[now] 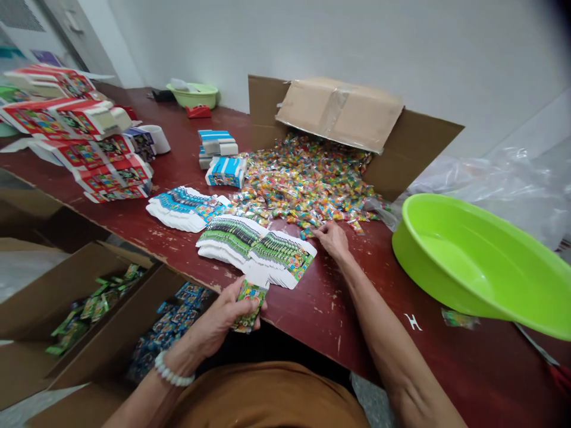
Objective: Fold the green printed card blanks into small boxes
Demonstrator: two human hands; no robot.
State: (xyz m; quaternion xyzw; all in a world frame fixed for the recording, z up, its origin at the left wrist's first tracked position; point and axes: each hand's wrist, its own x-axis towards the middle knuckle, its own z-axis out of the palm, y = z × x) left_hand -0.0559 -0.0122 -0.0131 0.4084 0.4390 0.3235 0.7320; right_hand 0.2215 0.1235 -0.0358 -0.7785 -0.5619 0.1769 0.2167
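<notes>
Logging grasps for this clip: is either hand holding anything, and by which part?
The left hand grips a small green carton around its lower half. The right hand only touches the candy pile.

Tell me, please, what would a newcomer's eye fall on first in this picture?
First the heap of bright wrapped sweets spilling from the tipped cardboard box in the middle of the dark red table, where the right hand touches its near edge. Next the big lime-green basin at the right. Near the table's front edge, the left hand grips a small green printed carton.
</notes>
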